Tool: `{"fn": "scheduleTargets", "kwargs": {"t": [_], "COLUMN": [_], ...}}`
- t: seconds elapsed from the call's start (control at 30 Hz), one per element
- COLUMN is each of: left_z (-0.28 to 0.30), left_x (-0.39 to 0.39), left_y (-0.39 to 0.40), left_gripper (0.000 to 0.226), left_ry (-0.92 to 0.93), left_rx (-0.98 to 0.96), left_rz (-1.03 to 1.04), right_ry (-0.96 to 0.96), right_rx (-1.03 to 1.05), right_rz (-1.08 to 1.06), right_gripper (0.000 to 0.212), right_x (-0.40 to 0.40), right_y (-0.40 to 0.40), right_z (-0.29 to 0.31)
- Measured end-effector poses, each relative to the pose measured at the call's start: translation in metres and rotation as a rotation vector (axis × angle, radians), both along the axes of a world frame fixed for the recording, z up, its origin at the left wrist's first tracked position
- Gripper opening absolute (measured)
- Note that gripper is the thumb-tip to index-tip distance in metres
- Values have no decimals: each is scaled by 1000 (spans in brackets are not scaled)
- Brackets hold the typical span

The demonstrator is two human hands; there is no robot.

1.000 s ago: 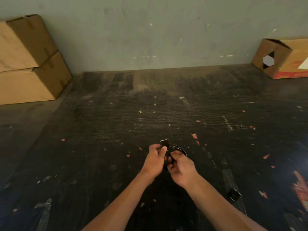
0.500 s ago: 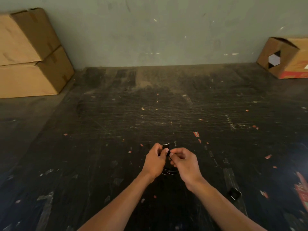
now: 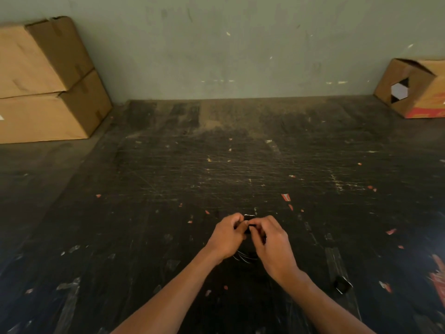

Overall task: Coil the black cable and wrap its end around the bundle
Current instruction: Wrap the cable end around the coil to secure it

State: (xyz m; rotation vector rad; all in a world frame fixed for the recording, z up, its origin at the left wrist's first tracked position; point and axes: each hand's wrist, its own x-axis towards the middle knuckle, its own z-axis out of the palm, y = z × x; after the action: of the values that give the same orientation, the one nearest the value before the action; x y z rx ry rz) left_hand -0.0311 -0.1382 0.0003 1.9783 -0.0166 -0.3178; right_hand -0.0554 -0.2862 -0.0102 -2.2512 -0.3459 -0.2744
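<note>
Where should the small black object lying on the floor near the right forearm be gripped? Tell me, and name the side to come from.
Grip the small black object across its two opposite side edges, coming straight down from above. It appears to lie flat on the floor, a low squarish shape with a pale rim, so only its edges offer purchase. The right hand is nearer. What the object is cannot be told.

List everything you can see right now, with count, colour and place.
black cable: one, black, coiled and held between both hands above the floor
small black object: one, black, on the floor right of the right forearm; cannot tell what it is
stacked cardboard boxes: two, brown, far left by the wall
open cardboard box: one, brown with red print, far right by the wall
floor: dark, scuffed, with red scraps
left hand: closed on the cable
right hand: fingers pinching the cable
</note>
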Motion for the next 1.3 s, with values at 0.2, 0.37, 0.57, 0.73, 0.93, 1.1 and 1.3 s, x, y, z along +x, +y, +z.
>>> {"fn": "scheduleTargets", "kwargs": {"t": [0.2,0.37,0.57,0.73,0.93,1.1,1.3], "left_z": [2,2,5,6,-1,-4,-5], "left_x": [-4,-5,-5,-9,-16,-11,2], "left_y": [1,5,5,6,8,10,4], "left_gripper": [25,26,23,29,37,29,23], "left_ry": [-13,10,40,26,385,538,482], "left_rx": [-7,33,23,-91,-509,-826,-776], "left_rz": [-77,-113,-94,-25,177,233,307], "right_ry": [-107,105,197,402,608,736,825], "right_rx": [-71,107,108,342,860,1013,773], "right_rz": [-14,-20,-41,-163,-430,-495,-418], "right_gripper": [22,48,22,19,11,9,17], "right_x": [3,4,11,20,27,25,15], "right_y": [-4,-4,-2,-9,-19,-25,-42], "right_z": [-1,6,11,9,8,3,-10]}}
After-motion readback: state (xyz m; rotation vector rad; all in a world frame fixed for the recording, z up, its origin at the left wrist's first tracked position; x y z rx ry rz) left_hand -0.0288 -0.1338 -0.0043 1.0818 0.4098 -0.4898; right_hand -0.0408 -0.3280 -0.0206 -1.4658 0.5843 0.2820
